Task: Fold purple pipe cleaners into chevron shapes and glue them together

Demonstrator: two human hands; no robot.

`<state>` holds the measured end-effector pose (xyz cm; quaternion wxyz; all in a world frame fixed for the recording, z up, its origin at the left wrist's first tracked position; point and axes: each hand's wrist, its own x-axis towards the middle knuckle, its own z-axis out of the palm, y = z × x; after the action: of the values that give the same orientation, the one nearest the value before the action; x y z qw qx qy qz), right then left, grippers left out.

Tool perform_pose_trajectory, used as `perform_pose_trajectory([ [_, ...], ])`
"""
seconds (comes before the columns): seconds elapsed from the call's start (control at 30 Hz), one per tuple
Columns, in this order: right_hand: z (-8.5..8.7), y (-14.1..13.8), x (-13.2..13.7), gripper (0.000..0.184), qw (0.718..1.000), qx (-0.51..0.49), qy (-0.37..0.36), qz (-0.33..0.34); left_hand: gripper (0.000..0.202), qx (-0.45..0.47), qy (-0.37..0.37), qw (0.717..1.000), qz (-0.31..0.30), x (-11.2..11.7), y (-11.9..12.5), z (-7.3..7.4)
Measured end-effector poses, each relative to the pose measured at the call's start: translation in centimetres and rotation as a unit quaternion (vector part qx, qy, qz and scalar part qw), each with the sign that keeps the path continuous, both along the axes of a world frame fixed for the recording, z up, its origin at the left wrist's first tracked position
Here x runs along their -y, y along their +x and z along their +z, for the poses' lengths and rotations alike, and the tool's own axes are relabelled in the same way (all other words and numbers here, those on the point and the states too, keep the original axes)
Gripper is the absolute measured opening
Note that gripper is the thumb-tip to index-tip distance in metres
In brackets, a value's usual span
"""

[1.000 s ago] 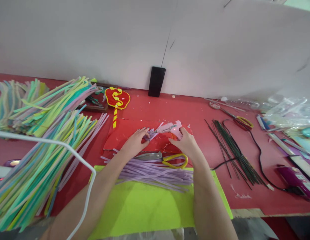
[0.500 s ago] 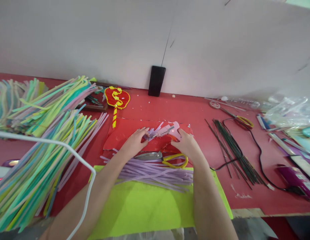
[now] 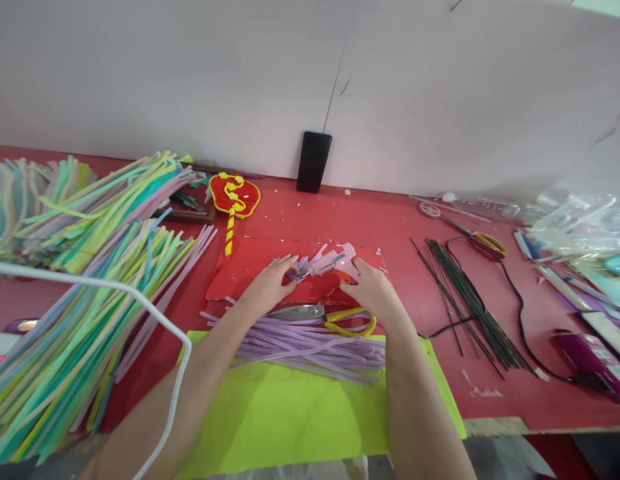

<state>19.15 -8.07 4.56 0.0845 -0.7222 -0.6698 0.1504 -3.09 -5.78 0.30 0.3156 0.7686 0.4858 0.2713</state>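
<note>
My right hand (image 3: pixel 366 283) is closed round the handle of a pink glue gun (image 3: pixel 330 261), whose nozzle points left. At that nozzle, my left hand (image 3: pixel 273 278) pinches a small bunch of light purple pipe cleaners (image 3: pixel 306 264); the fingertips partly hide how they are joined. Both hands are over a red sheet (image 3: pixel 240 283). Just nearer to me, yellow-handled scissors (image 3: pixel 324 317) rest on a pile of long purple pipe cleaners (image 3: pixel 315 350), which spreads onto a lime-green sheet (image 3: pixel 285 413).
Bundles of pastel pipe cleaners (image 3: pixel 85 327) cover the left side, with a white cable (image 3: pixel 140 300) in front. A red and yellow fan-shaped craft (image 3: pixel 234 197) and a phone (image 3: pixel 314 162) are behind. Dark green stems (image 3: pixel 473 307), a black cord (image 3: pixel 520 300) and more scissors (image 3: pixel 483 243) lie right.
My right hand and the glue gun have shifted very slightly left. The left hand keeps its place with the purple pieces.
</note>
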Motion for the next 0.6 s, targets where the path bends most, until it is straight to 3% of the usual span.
perform_pose_trajectory([
  [0.6,-0.58,0.21,-0.05,0.025,1.0,-0.013,0.005,0.008,0.016,-0.007,-0.006,1.0,0.011,0.26,0.02,0.45],
])
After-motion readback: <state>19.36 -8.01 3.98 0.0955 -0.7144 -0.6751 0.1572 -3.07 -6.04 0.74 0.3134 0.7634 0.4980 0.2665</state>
